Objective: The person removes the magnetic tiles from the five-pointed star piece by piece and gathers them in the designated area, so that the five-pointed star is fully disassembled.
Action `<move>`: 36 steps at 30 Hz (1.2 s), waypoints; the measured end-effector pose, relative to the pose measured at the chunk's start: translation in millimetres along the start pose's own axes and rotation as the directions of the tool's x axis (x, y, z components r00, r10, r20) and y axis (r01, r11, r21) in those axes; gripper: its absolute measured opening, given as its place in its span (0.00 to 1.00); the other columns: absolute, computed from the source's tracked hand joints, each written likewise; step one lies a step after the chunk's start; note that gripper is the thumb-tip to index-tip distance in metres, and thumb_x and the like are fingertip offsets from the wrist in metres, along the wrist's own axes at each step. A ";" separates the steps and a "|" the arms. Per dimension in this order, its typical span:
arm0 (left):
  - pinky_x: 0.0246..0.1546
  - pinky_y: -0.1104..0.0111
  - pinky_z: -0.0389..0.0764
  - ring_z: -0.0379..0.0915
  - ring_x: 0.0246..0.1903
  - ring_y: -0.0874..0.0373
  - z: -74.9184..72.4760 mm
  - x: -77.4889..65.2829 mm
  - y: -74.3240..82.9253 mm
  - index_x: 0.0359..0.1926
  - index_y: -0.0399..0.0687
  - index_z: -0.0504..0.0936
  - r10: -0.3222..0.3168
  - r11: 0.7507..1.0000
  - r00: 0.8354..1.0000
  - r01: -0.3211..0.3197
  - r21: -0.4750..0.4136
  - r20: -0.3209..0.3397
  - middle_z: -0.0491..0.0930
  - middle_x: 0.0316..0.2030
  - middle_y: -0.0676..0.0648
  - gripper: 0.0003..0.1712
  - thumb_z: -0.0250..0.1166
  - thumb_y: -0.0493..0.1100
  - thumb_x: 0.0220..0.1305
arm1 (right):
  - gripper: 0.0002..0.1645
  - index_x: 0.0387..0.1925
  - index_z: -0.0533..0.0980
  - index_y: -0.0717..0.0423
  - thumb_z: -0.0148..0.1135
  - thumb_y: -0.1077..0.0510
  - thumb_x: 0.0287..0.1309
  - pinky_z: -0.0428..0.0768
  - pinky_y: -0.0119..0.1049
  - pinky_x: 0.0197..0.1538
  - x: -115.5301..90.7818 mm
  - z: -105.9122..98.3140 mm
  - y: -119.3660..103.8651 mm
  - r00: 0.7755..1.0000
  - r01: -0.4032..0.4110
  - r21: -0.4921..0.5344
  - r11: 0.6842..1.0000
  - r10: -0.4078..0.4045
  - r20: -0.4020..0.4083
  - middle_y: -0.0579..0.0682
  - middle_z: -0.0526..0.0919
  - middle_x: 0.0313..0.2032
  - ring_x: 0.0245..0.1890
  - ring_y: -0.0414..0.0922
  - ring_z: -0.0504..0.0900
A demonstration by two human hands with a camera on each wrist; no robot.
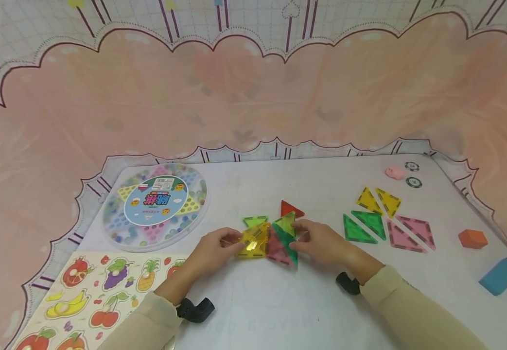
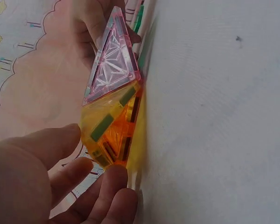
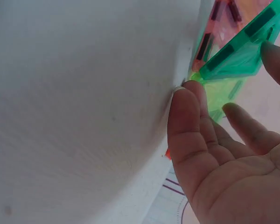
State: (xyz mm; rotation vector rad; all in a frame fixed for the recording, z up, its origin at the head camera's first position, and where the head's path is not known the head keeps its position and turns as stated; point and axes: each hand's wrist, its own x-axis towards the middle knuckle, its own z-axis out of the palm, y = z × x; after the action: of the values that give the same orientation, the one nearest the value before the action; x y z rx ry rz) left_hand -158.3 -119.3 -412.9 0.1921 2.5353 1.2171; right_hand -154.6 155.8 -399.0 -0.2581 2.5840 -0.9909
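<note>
Your left hand [image 1: 216, 248] pinches the yellow tile [image 1: 254, 241] at the left end of a small cluster of magnetic tiles, mid-desk [image 1: 279, 311], fingers curled round its edge; the left wrist view shows thumb and fingertips [image 2: 113, 179] around the yellow/orange tile with a pink tile [image 2: 113, 60] joined above it. Your right hand [image 1: 321, 241] grips the other end, thumb and fingers on the dark green tile [image 1: 286, 241], which leans against a pink-red tile [image 1: 275, 249]; the right wrist view shows fingertips [image 3: 189, 100] against the green tile's edge, palm facing the camera. A light green tile [image 1: 286, 223] sits at the top of the cluster, touching the others. A flat green triangle [image 1: 255, 221] lies just behind the yellow one, a red triangle [image 1: 290, 209] just behind the cluster. Loose tiles lie well to the right: two yellow triangles [image 1: 377, 201], two green triangles [image 1: 364, 226], two pink triangles [image 1: 410, 233]. Round marble game box [image 1: 156, 206] to the left rear, fruit puzzle board [image 1: 91, 296] at front left. Orange block [image 1: 472, 238] and blue block [image 1: 500, 275] at the right edge, pink eraser-like piece [image 1: 395, 172] and two small round chips [image 1: 412, 174] at the far right.
</note>
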 end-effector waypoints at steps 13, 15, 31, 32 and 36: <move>0.33 0.65 0.70 0.68 0.33 0.58 -0.5 13.4 0.3 0.50 0.66 0.73 0.099 0.994 0.990 -0.103 0.040 0.097 0.74 0.33 0.53 0.25 0.62 0.62 0.50 | 0.35 0.58 0.66 0.47 0.60 0.40 0.51 0.74 0.40 0.43 3.4 -4.7 3.5 1.000 -0.022 0.060 0.998 0.021 0.005 0.45 0.72 0.52 0.46 0.43 0.73; 0.32 0.64 0.69 0.67 0.33 0.57 0.0 19.8 0.3 0.51 0.67 0.73 0.107 0.992 0.987 -0.113 0.048 0.119 0.73 0.31 0.52 0.26 0.62 0.64 0.50 | 0.35 0.57 0.67 0.47 0.60 0.38 0.49 0.74 0.39 0.42 -1.8 -4.0 4.0 0.999 -0.037 0.054 0.998 0.037 -0.010 0.45 0.73 0.51 0.45 0.43 0.74; 0.49 0.61 0.67 0.66 0.48 0.57 6.0 25.2 7.2 0.54 0.61 0.71 0.166 0.986 0.972 -0.162 -0.037 0.169 0.71 0.49 0.56 0.25 0.63 0.57 0.54 | 0.28 0.53 0.70 0.48 0.65 0.50 0.48 0.74 0.37 0.38 -6.1 2.0 5.5 0.999 -0.034 0.279 0.960 0.033 0.011 0.45 0.72 0.49 0.38 0.42 0.75; 0.49 0.61 0.67 0.66 0.48 0.58 7.0 24.9 7.1 0.54 0.61 0.71 0.168 0.986 0.972 -0.165 -0.032 0.164 0.71 0.49 0.56 0.26 0.63 0.57 0.53 | 0.28 0.53 0.70 0.48 0.65 0.49 0.48 0.74 0.37 0.39 -4.0 1.8 6.6 0.999 -0.040 0.289 0.957 0.038 0.013 0.45 0.72 0.49 0.38 0.43 0.75; 0.49 0.61 0.67 0.66 0.47 0.59 8.9 23.7 5.4 0.54 0.61 0.71 0.172 0.985 0.974 -0.169 -0.033 0.148 0.71 0.48 0.57 0.27 0.63 0.58 0.52 | 0.28 0.53 0.70 0.47 0.65 0.47 0.48 0.74 0.36 0.38 1.7 0.8 7.1 0.998 -0.059 0.300 0.952 0.054 0.023 0.46 0.71 0.50 0.38 0.44 0.74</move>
State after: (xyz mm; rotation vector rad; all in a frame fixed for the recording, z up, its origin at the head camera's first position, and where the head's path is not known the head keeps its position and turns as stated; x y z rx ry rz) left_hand -177.6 -103.3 -419.3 0.4879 2.4156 1.2393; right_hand -156.2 160.1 -404.8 -0.1089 2.3695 -1.3349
